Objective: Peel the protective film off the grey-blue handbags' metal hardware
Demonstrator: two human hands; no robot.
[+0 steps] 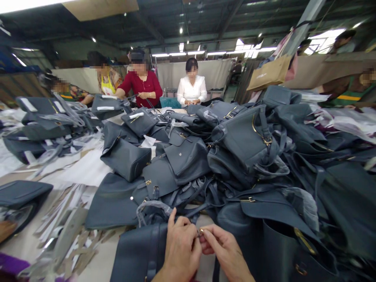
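Observation:
My two hands meet low in the middle of the head view, over dark blue-grey leather bags. My left hand [182, 246] is closed, its index finger raised, with thumb and fingers pressed at a small metal piece. My right hand [221, 246] pinches that small gold-coloured metal piece [201, 232] between thumb and forefinger; its exact kind is too small to make out. Beneath and left of my left hand lies a flat dark bag [138, 250]. An unfastened dark bag [293, 243] with a gold zip stands to the right of my right hand.
A heap of dark bags [188, 156] with plastic-wrapped handles spreads across the table. Paper and cardboard strips [70, 235] lie at the left. Several co-workers stand or sit beyond, one in a red top [143, 86], one in a white blouse [191, 88]. A hand [7, 230] shows at the left edge.

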